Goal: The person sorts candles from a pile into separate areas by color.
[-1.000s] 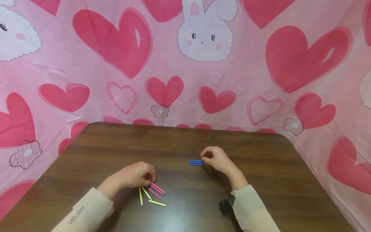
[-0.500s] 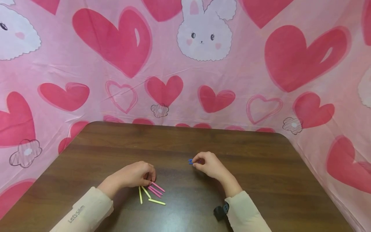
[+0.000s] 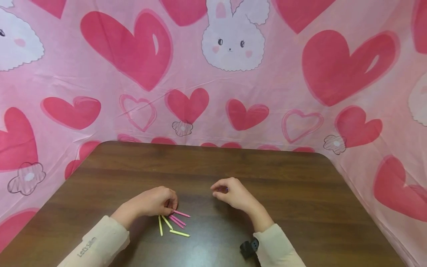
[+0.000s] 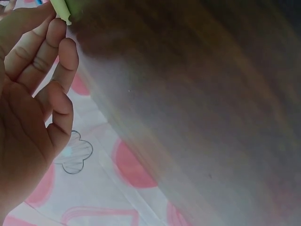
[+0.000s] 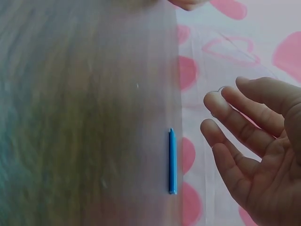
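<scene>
My left hand point(image 3: 155, 200) is low over the table's left-middle, its thumb and fingertips pinching the near end of the uppermost pink stick point(image 3: 182, 214). Two more pink sticks point(image 3: 178, 221) fan out below it. Yellow sticks point(image 3: 180, 233) lie just beneath that hand, and the end of a yellow one point(image 4: 61, 10) shows by its fingertips in the left wrist view. My right hand point(image 3: 233, 193) hovers over the blue sticks point(image 3: 227, 189), mostly hiding them in the head view. Its thumb and fingers stand apart, holding nothing. One slim blue stick with a narrow tip point(image 5: 172, 162) shows in the right wrist view.
The dark brown wooden table point(image 3: 293, 185) has rounded far corners. Behind and beside it hangs a pink cloth point(image 3: 197, 78) printed with hearts and rabbits. A small black device point(image 3: 249, 248) sits at the right cuff.
My right hand has moved left across the blue sticks, covering them. By my left hand, the uppermost pink stick has swung outward from the other two; the yellow sticks lie as before.
</scene>
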The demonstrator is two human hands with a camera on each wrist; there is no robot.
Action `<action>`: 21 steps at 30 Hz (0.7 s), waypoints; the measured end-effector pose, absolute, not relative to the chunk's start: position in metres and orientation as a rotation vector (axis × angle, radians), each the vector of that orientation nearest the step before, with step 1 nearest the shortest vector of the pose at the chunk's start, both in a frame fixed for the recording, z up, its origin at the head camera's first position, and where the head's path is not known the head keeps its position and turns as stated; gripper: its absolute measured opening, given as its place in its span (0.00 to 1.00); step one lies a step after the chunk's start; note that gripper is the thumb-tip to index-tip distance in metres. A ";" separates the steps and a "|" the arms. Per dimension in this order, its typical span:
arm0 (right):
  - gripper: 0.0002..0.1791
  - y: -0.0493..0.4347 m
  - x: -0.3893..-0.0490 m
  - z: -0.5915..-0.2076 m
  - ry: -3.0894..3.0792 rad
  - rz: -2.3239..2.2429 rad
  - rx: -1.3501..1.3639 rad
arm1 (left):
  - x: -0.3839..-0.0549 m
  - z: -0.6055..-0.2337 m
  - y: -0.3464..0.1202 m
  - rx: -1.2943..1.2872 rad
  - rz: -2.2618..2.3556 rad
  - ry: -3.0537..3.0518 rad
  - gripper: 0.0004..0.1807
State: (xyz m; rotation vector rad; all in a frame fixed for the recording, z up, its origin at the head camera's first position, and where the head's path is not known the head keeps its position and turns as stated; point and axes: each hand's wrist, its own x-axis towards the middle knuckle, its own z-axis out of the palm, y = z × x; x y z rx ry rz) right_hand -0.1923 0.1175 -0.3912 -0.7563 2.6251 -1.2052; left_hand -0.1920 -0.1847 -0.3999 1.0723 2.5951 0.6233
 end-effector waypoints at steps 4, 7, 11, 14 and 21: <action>0.11 0.113 -0.190 -0.393 2.583 -1.219 -0.761 | -0.194 -0.398 -0.189 1.080 0.629 2.616 0.09; 0.11 0.109 -0.188 -0.394 2.557 -1.230 -0.785 | -0.195 -0.397 -0.192 1.075 0.633 2.631 0.09; 0.11 0.103 -0.186 -0.395 2.524 -1.245 -0.825 | -0.197 -0.395 -0.196 1.053 0.643 2.654 0.09; 0.11 0.098 -0.184 -0.396 2.494 -1.253 -0.849 | -0.200 -0.394 -0.198 1.053 0.650 2.671 0.08; 0.10 0.089 -0.177 -0.396 2.475 -1.218 -0.883 | -0.203 -0.395 -0.202 1.031 0.677 2.674 0.08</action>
